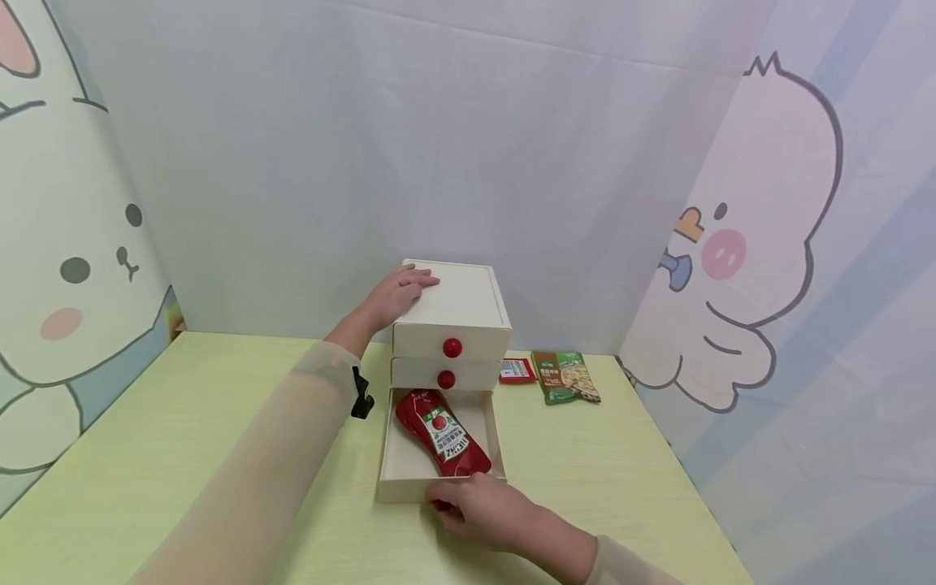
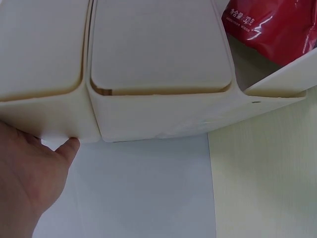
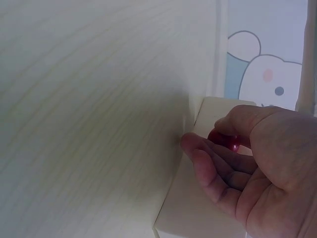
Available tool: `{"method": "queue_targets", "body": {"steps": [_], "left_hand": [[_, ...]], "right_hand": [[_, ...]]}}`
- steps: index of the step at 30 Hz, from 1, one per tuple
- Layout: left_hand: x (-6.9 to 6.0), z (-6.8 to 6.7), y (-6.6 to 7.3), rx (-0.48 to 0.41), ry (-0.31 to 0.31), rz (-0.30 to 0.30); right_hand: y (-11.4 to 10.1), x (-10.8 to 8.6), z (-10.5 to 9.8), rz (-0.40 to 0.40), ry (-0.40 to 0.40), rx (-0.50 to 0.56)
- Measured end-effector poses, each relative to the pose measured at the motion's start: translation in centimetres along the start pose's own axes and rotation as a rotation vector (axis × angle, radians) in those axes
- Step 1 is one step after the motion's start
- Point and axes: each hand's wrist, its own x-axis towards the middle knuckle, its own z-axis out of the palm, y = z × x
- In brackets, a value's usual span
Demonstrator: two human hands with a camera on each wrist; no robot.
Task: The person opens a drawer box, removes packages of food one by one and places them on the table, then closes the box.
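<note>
A white drawer unit (image 1: 468, 294) stands on the table with its bottom drawer (image 1: 409, 490) pulled out. Inside that drawer lies a red Heinz ketchup pouch (image 1: 448, 435), tilted across it; part of the pouch (image 2: 277, 29) shows in the left wrist view. My left hand (image 1: 395, 297) rests on the unit's top at its left edge, fingers extended, thumb (image 2: 69, 148) against the side. At the drawer's front, my right hand (image 1: 486, 510) pinches its red knob (image 3: 224, 140) between thumb and fingers. The upper two drawers, with red knobs (image 1: 452, 348), are closed.
Right of the unit lie a green and brown food packet (image 1: 565, 377) and a small red and white packet (image 1: 516, 370), partly behind the unit. A pale curtain (image 1: 292, 162) with cartoon animals stands behind the table (image 1: 585, 471) and along its sides.
</note>
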Motion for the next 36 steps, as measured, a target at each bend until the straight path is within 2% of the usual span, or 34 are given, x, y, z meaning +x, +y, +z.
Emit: {"method": "queue_targets", "body": {"steps": [36], "left_hand": [[0.26, -0.04, -0.11, 0.006, 0.005, 0.002]], "right_hand": [[-0.13, -0.44, -0.23, -0.025, 0.004, 0.0]]}}
